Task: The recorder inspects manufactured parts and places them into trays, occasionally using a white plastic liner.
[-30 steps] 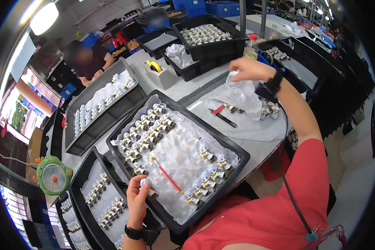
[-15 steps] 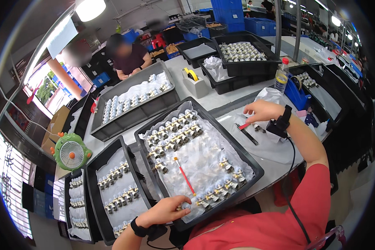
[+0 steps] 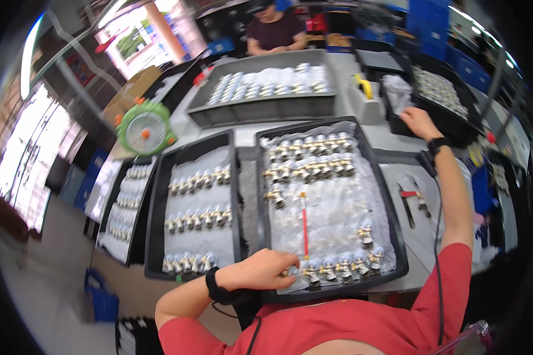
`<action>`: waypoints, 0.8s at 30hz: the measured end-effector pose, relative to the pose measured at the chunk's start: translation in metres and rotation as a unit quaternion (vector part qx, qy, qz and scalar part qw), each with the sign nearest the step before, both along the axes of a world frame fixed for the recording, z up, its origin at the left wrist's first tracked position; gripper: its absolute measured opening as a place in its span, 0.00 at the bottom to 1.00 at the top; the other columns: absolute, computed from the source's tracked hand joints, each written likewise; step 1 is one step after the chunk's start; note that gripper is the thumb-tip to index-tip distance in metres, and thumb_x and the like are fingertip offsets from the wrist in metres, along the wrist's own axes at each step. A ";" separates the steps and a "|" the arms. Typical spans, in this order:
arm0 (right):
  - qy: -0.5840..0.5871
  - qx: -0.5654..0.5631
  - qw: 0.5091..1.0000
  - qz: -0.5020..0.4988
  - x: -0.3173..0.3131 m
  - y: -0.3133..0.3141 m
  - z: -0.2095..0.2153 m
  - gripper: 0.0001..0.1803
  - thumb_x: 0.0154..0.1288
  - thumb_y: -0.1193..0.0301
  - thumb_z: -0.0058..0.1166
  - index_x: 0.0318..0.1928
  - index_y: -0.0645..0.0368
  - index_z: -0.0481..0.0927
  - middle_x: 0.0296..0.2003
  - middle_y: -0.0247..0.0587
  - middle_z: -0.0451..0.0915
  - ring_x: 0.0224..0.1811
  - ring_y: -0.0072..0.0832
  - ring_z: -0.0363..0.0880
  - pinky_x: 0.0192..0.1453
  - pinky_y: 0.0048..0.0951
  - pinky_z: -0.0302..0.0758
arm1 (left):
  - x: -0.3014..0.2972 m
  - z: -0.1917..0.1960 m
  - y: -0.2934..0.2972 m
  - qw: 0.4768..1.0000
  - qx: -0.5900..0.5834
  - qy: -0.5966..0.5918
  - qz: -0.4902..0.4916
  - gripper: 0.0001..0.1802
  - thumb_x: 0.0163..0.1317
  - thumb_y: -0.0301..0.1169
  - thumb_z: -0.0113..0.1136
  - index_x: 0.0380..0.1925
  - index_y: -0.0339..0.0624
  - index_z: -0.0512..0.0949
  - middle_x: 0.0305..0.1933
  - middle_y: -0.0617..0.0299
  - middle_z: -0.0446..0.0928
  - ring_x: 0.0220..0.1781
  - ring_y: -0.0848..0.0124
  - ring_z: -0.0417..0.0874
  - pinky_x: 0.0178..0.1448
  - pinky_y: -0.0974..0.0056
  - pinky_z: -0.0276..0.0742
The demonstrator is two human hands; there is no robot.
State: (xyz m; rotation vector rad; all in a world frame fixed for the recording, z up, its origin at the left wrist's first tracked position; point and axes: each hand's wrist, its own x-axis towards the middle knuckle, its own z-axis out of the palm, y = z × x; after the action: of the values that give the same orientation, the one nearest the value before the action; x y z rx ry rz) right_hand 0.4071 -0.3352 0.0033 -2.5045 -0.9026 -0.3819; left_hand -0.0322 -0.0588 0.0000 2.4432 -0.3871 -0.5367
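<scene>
At the near left corner of the dark tray (image 3: 391,225), my left hand (image 3: 266,269) closes its thumb and fingers round a small figurine (image 3: 288,272), mostly hidden by them. A row of white-and-gold figurines (image 3: 343,269) stands to its right. On the tray's white lining lies a thin red-handled brush (image 3: 305,228). My right hand (image 3: 421,123) reaches far forward to the edge of a black bin (image 3: 397,125), beside crumpled white sheeting (image 3: 397,89). Its fingers are blurred, and I cannot tell whether they grip anything.
Left of the tray is another dark tray (image 3: 237,195) with rows of figurines. A larger grey tray (image 3: 260,112) stands beyond, near a seated person (image 3: 275,29). A green fan (image 3: 145,130), a tape dispenser (image 3: 367,109) and a black-and-red tool (image 3: 407,207) are around.
The view has swung, shifting the scene. My right hand has left the red-and-black tool on the table and moved to the black bin. My left hand stays at the tray corner.
</scene>
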 end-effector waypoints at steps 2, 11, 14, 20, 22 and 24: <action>0.006 -0.010 1.000 -0.024 0.031 -0.009 -0.015 0.19 0.63 0.60 0.45 0.32 0.66 0.77 0.32 0.57 0.77 0.38 0.51 0.75 0.43 0.40 0.71 | 0.003 0.000 -0.005 1.000 0.012 -0.007 0.019 0.17 0.55 0.38 0.54 0.40 0.38 0.72 0.35 0.48 0.76 0.35 0.51 0.79 0.39 0.56 0.74; 0.006 -0.032 0.999 0.038 0.097 0.008 -0.056 0.28 0.68 0.53 0.32 0.37 0.67 0.76 0.39 0.59 0.76 0.45 0.54 0.72 0.50 0.44 0.67 | -0.006 0.008 -0.010 0.988 0.060 -0.009 0.140 0.16 0.54 0.37 0.55 0.40 0.40 0.72 0.37 0.51 0.76 0.36 0.54 0.79 0.39 0.57 0.75; 0.000 -0.072 0.997 -0.013 0.114 0.009 -0.064 0.23 0.69 0.59 0.33 0.35 0.67 0.75 0.35 0.56 0.78 0.45 0.51 0.73 0.49 0.41 0.68 | -0.011 0.007 -0.017 0.983 0.067 -0.035 0.165 0.15 0.55 0.35 0.55 0.41 0.40 0.71 0.38 0.51 0.74 0.35 0.54 0.78 0.38 0.57 0.74; 0.060 -0.228 0.971 -0.050 0.160 0.029 -0.084 0.38 0.65 0.42 0.26 0.57 0.63 0.67 0.53 0.62 0.70 0.54 0.51 0.70 0.57 0.48 0.64 | -0.021 0.013 -0.038 0.979 0.046 -0.086 0.178 0.16 0.57 0.34 0.55 0.44 0.42 0.68 0.36 0.54 0.70 0.32 0.55 0.76 0.34 0.56 0.72; -0.017 -0.238 0.960 -0.149 0.218 0.019 -0.132 0.34 0.65 0.43 0.29 0.57 0.56 0.69 0.55 0.52 0.70 0.57 0.45 0.68 0.60 0.49 0.58 | -0.025 0.013 -0.040 0.979 0.029 -0.087 0.182 0.16 0.58 0.34 0.55 0.45 0.42 0.68 0.36 0.55 0.70 0.32 0.56 0.76 0.35 0.57 0.72; -0.103 -0.251 0.924 -0.268 0.279 -0.021 -0.152 0.31 0.66 0.43 0.32 0.57 0.49 0.72 0.56 0.42 0.70 0.59 0.40 0.66 0.64 0.51 0.53 | -0.027 0.010 -0.037 0.983 0.000 -0.090 0.162 0.17 0.59 0.34 0.55 0.46 0.42 0.68 0.36 0.55 0.70 0.32 0.59 0.77 0.35 0.58 0.72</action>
State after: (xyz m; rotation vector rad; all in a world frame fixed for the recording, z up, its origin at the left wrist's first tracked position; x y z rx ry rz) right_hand 0.6864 -0.3562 -0.1482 -3.2335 -0.3915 -0.6669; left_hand -0.0591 -0.0962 0.0096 2.4940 -0.0559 -0.1775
